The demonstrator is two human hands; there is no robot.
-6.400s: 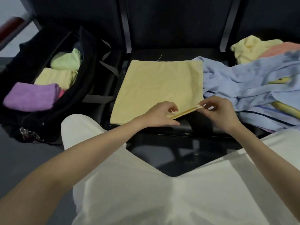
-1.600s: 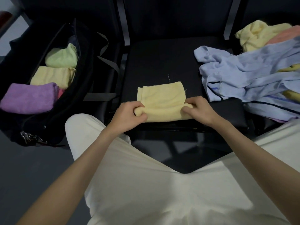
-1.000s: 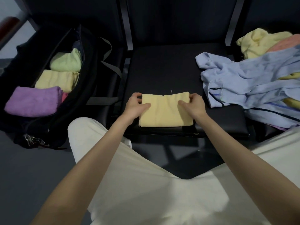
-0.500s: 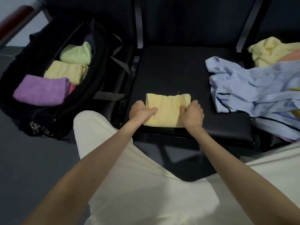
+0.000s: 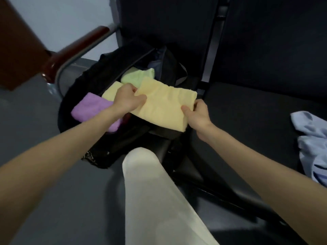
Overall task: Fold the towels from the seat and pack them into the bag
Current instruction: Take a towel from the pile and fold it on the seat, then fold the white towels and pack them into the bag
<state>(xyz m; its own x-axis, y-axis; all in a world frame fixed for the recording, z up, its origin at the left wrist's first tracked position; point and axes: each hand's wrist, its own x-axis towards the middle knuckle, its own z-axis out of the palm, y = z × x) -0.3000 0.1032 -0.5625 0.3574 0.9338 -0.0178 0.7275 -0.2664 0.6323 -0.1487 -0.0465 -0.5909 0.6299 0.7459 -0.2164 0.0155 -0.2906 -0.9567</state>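
Over the open mouth of the black bag, on the person's left, the folded yellow towel hung between both hands, clear of the dark seat to the right; its long axis ran from upper left to lower right, roughly across the line of the bag's opening, so I judged it would need lowering, and perhaps a slight turn, to settle into a free spot. Beneath it three folded towels already lay in the bag: a purple towel nearest the person, a pale yellow towel behind that, and a green towel furthest in; the carried towel overlapped the green and pale yellow ones in the view, though whether it touched them could not be told. The left hand gripped the towel's left edge, fingers curled tight round the fold, and it sat further over the bag than its partner; the right hand pinched the near right corner, thumb on top and fingers tucked beneath, above the bag's near wall. Both hands were closed on the cloth, neither spread; the left was the nearer to the packed row and looked likeliest to guide the placing. At the right edge a rumpled light blue cloth waited on the seat, unfolded; a white-trousered knee rose below the bag.
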